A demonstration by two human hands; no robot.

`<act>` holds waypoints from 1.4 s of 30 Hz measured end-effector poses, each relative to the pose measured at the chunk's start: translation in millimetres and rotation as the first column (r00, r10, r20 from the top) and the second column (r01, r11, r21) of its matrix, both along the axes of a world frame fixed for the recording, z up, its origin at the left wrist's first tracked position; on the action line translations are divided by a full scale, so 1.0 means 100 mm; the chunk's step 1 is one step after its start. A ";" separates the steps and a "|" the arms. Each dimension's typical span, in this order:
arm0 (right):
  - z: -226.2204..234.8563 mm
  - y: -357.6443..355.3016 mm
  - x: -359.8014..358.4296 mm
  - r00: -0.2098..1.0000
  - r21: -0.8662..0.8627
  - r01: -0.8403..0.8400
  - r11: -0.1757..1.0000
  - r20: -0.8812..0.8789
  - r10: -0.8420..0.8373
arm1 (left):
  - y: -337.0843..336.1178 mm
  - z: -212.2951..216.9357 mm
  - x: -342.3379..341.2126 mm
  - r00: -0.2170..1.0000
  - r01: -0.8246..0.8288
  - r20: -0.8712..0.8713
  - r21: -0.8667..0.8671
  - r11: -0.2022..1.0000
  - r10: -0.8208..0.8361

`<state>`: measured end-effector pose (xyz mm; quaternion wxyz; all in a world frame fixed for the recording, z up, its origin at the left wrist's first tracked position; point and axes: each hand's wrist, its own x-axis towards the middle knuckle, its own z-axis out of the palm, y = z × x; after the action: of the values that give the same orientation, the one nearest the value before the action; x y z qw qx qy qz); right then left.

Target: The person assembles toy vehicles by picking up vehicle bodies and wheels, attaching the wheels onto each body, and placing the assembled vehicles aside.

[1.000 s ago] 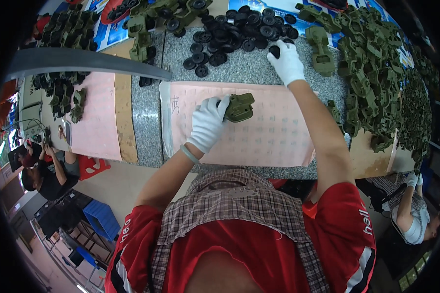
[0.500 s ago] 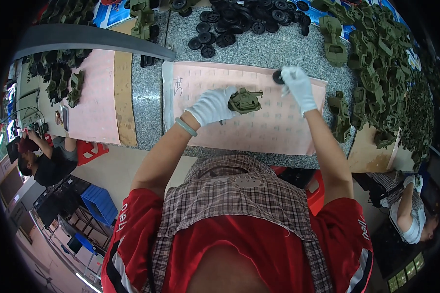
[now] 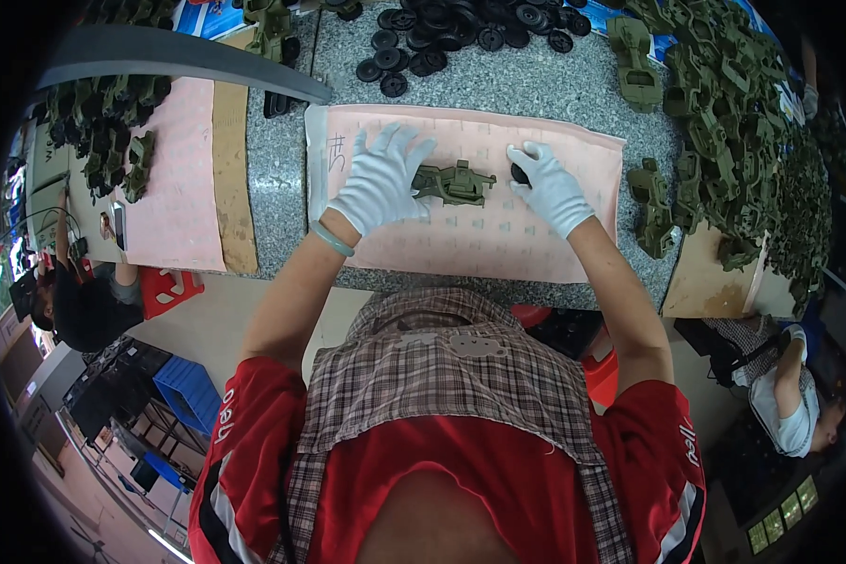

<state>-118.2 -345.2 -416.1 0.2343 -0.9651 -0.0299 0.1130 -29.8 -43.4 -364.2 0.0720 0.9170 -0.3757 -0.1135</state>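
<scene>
An olive-green toy vehicle body point(image 3: 461, 185) lies on the pink sheet point(image 3: 498, 249) in front of me. My gloved left hand point(image 3: 376, 183) is at its left end with fingers spread; the thumb side meets the toy, and whether it presses there I cannot tell. To the right of the toy, my gloved right hand point(image 3: 553, 188) pinches a small black wheel point(image 3: 520, 174) between thumb and fingers. A short gap separates that wheel from the toy's right end.
Loose black wheels point(image 3: 442, 28) are heaped at the back of the speckled stone table point(image 3: 348, 66). Many green vehicle bodies point(image 3: 714, 122) pile up on the right. A grey curved bar point(image 3: 179, 58) crosses the upper left. Co-workers sit at both sides.
My left hand has loosened its grasp, and the toy vehicle now rests on the sheet, turned. My right hand has come left and lower with the wheel, closer to the toy.
</scene>
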 end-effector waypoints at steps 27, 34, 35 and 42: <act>0.51 0.82 0.67 0.926 -0.092 -0.267 0.959 -0.298 0.230 | 0.01 -0.21 -0.08 0.981 -0.162 -0.116 -0.025 0.986 0.158; 0.54 0.83 0.67 0.995 0.087 -0.012 0.996 0.095 0.004 | 0.05 -0.27 -0.11 0.977 -0.186 -0.115 -0.038 0.982 0.180; 0.53 0.84 0.77 0.995 0.085 -0.008 0.996 0.097 0.000 | 0.05 -0.26 -0.10 0.979 -0.178 -0.109 -0.057 0.982 0.171; 0.12 1.13 0.96 0.917 0.155 -0.397 0.905 0.113 0.383 | 0.05 -0.28 -0.07 0.982 -0.165 -0.120 -0.196 0.967 0.143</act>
<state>-22.5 -232.4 -404.5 0.2891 -0.9192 -0.2412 0.1155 -36.8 -38.3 -392.4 0.1941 0.9239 -0.3087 -0.1161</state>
